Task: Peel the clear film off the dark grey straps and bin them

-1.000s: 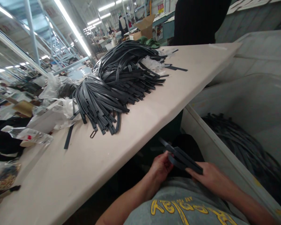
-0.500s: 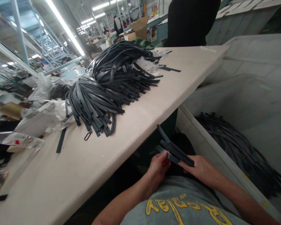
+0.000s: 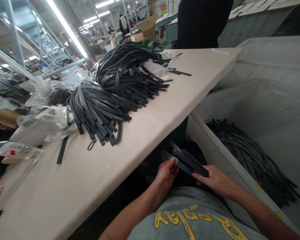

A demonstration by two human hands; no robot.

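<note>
Table: a long pale worktop (image 3: 165,110) runs from 7 o'clock up to 1 o'clock, its near edge slanting above the person's lap.
Bin: a big grey tub (image 3: 277,110) fills the 3 o'clock side, just beside the table's edge; dark straps (image 3: 250,156) lie heaped on its floor.
Strap pile: a large mound of dark grey straps (image 3: 115,90) sits on the table at 11 o'clock, cut ends fanned toward the near edge.
Co-worker: a person in black (image 3: 202,23) stands at 12 o'clock, at the table's far end.
Plastic bags: crumpled clear bags (image 3: 47,113) lie at 9 o'clock, touching the pile's left side.
Shirt: a grey shirt with yellow lettering (image 3: 190,220) shows at 6 o'clock.
Held bundle: a small bunch of dark straps (image 3: 187,161) lies at 5 o'clock, below the table edge and over the lap, slanting from upper left to lower right.
Left hand: the left hand (image 3: 166,173) is closed on the bundle's left end, fingers pinched around it.
Right hand: the right hand (image 3: 216,181) clasps the bundle's right end, thumb on top.
Loose strap: one single strap (image 3: 61,151) lies flat at 8 o'clock, just beside the pile.
Metal loop: a small dark rectangular ring (image 3: 91,145) lies on the table at the pile's near tip.
</note>
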